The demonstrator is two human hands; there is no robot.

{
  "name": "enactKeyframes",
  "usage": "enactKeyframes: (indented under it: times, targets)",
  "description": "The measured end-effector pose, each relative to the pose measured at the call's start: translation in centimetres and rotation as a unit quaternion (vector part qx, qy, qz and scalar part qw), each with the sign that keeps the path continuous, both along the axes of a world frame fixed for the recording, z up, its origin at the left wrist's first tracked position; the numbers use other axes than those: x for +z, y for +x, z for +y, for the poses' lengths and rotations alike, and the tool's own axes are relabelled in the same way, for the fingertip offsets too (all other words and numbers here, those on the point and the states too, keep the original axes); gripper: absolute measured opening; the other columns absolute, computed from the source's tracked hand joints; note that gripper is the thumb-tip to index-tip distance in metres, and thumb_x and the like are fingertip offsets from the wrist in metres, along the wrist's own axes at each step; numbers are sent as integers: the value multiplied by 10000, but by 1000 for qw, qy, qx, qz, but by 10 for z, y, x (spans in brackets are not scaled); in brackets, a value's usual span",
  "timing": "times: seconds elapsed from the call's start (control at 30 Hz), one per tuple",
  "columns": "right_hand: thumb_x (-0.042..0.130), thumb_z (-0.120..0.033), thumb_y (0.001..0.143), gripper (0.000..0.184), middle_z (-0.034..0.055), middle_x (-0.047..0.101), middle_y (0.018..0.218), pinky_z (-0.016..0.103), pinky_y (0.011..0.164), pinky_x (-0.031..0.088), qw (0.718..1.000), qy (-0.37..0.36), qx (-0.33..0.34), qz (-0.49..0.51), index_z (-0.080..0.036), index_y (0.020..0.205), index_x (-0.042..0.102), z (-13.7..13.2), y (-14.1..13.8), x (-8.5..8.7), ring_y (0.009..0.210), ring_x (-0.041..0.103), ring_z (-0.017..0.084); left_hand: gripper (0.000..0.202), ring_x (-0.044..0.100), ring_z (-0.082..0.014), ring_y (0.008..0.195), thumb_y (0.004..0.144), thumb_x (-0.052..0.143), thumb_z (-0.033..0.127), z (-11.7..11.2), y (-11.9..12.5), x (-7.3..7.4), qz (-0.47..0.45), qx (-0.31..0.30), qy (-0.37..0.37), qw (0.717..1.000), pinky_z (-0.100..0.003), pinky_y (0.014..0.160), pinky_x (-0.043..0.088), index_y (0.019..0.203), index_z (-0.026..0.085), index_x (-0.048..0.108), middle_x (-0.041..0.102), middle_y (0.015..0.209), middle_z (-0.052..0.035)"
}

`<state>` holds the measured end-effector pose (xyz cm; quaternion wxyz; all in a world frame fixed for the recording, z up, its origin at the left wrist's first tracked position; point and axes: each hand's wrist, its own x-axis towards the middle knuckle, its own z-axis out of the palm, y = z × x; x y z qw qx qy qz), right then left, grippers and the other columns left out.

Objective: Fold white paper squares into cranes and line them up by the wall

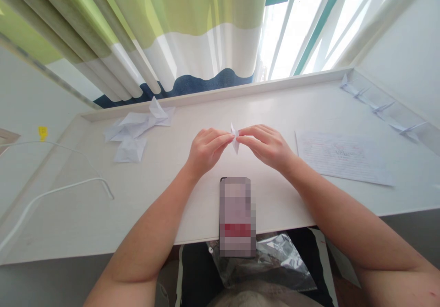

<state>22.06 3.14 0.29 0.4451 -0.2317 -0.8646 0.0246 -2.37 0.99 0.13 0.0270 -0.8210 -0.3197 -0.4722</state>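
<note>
My left hand [207, 152] and right hand [265, 146] pinching paper [235, 138]
Finished cranes [381, 107] lining 2 o'clock; sheets [134, 127] piling at 10 o'clock

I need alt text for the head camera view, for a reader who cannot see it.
The left hand and right hand pinch a small folded white paper over a white desk. A blurred phone lies near the edge, loose folded paper to the left, a lined sheet to the right.

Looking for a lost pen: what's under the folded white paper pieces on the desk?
Only the white desk top shows around the folded white paper pieces, and no pen is visible. The surface directly beneath them is covered, so anything lying there cannot be seen.
</note>
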Motion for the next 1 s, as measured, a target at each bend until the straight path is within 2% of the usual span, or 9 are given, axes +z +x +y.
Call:
enactKeyframes:
  times: [0.13, 0.3, 0.43, 0.53, 0.77, 0.93, 1.0]
  targets:
    - [547, -192, 1130, 272, 30, 826, 1109, 431, 837, 590, 1000, 19, 6, -17, -356, 1156, 762, -1, -1, 1, 945, 731, 229, 157, 706, -182, 841, 1110, 658, 338, 1, -1, 1, 3, -5, -7, 1000, -350, 759, 474, 1069, 300, 805, 851, 1003, -30]
    - [544, -198, 1127, 278, 29, 819, 1108, 455, 853, 571, 1000, 5, -21, -22, -369, 1161, 761, -2, -2, 0, 926, 709, 235, 117, 716, -175, 878, 1093, 689, 314, 2, -1, 2, -7, -19, 2, 1000, -340, 779, 508, 1099, 311, 806, 847, 1048, -27]
    - [540, -191, 1129, 259, 32, 819, 1108, 445, 836, 568, 999, 34, -26, -23, -353, 1134, 743, -3, -2, 1, 933, 711, 234, 123, 713, -176, 890, 1098, 682, 337, 0, 0, 4, -31, -41, -32, 998, -341, 791, 541, 1082, 310, 802, 828, 1041, -28]
    - [548, -152, 1121, 249, 35, 819, 1083, 424, 830, 574, 999, 46, -17, -13, -332, 1145, 719, -3, -4, 1, 923, 717, 226, 111, 728, -173, 920, 1097, 680, 285, -2, 2, 4, -51, -55, -17, 997, -327, 793, 566, 1103, 295, 791, 825, 1060, -35]
    - [603, -203, 1119, 119, 39, 788, 997, 375, 787, 600, 998, -17, 14, 55, -277, 1113, 696, -6, -14, 1, 896, 735, 210, 101, 767, -180, 958, 1097, 670, 265, -4, 13, 0, -104, -32, -42, 993, -337, 845, 614, 1065, 233, 761, 823, 1042, -59]
    - [646, -190, 1072, 97, 33, 796, 982, 355, 756, 609, 992, -61, -19, 108, -263, 1027, 691, -7, -20, -1, 878, 760, 197, 116, 762, -160, 927, 1072, 725, 318, -8, 25, -1, -168, -16, -123, 978, -319, 857, 610, 1019, 219, 754, 818, 1027, -52]
    - [673, -200, 1045, 89, 29, 805, 970, 367, 768, 619, 987, -99, -30, 122, -263, 988, 700, -9, -21, -1, 871, 764, 202, 138, 763, -160, 936, 1060, 742, 340, -9, 28, -1, -191, -15, -158, 969, -315, 859, 607, 1000, 216, 755, 815, 1027, -54]
